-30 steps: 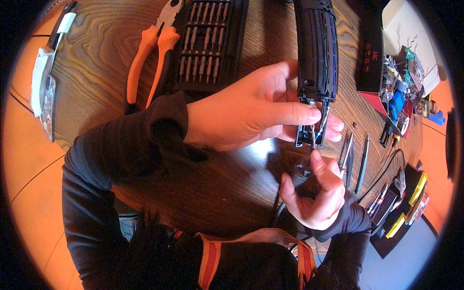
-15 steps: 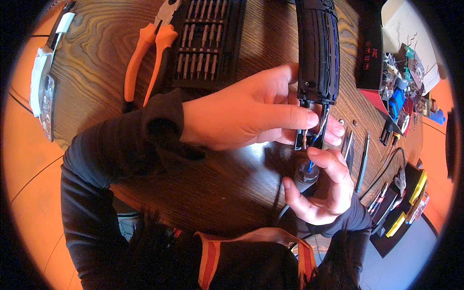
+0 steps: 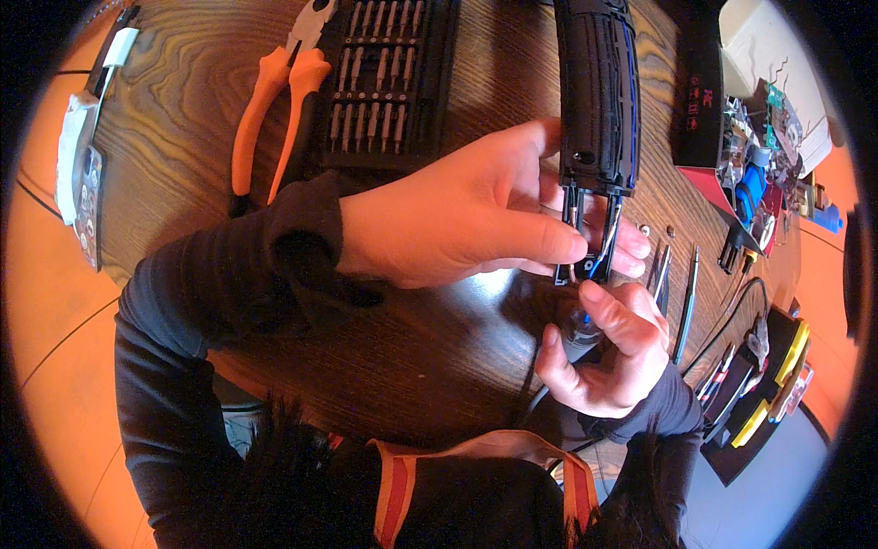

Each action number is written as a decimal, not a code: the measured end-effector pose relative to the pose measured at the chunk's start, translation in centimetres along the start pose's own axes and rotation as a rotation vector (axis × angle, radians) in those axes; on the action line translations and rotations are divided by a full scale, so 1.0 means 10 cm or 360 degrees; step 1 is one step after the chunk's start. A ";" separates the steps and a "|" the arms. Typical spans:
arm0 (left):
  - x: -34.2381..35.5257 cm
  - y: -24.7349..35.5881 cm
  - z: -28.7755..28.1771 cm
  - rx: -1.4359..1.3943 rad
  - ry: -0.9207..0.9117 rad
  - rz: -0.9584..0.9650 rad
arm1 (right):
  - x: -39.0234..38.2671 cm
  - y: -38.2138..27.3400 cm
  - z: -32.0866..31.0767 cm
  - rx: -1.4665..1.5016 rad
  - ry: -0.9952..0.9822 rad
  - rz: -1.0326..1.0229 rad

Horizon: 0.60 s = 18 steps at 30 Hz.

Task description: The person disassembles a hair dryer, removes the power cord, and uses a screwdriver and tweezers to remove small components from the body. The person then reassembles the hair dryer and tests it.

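Observation:
A long, curved, ribbed black device [image 3: 594, 101] stretches away from me, its near end open on thin wires. My left hand [image 3: 466, 210] grips that near end, thumb on top and fingers underneath. A blue wire [image 3: 595, 269] comes out between two narrow side rails. My right hand [image 3: 617, 352] is just below, its index fingertip at the wires and its thumb held apart. Between that thumb and index lies a dark round cord sleeve [image 3: 578, 340], partly covered. The other right fingers curl, and their tips are hidden.
Orange-handled pliers [image 3: 259, 119] and a black bit case [image 3: 384, 101] lie beyond my left arm. Tweezers [image 3: 662, 274] and a slim metal tool [image 3: 687, 306] rest right of my hands. Farther right are a box [image 3: 702, 188] of electronic parts and a black tool case [image 3: 732, 448].
My left hand and the device have shifted slightly left. The left thumb has slid left, uncovering more of the device's open end. My right thumb has moved up a little.

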State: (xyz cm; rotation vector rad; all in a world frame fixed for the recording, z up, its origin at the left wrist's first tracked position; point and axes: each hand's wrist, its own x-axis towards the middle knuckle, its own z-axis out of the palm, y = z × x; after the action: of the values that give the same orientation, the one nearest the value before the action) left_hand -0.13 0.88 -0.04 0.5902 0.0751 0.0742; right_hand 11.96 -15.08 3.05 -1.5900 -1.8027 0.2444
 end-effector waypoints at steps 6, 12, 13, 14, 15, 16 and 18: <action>0.00 -0.01 -0.01 0.0048 0.0057 -0.0012 | -0.01 -0.01 0.02 0.0002 -0.0015 0.0075; 0.01 -0.01 -0.02 0.0136 0.0039 0.0049 | 0.00 -0.02 0.07 -0.0355 0.0011 -0.0138; 0.01 -0.01 -0.02 0.0130 0.0045 0.0053 | 0.01 -0.01 0.06 -0.0388 0.0001 -0.0175; 0.01 -0.01 -0.02 0.0125 0.0051 0.0056 | 0.02 -0.01 0.05 -0.0429 0.0001 -0.0210; 0.01 -0.01 -0.01 0.0128 0.0063 0.0051 | 0.03 0.00 0.04 -0.0482 -0.0026 -0.0244; 0.01 -0.01 -0.01 0.0135 0.0059 0.0045 | 0.04 0.00 0.03 -0.0479 -0.0061 -0.0236; 0.01 0.00 -0.01 0.0167 0.0064 0.0019 | 0.05 -0.01 0.02 -0.0492 -0.0114 -0.0187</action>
State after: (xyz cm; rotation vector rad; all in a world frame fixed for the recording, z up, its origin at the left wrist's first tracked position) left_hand 0.01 0.92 -0.15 0.6940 0.1147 0.0940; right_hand 11.77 -14.57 3.21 -1.6920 -2.0589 -0.0352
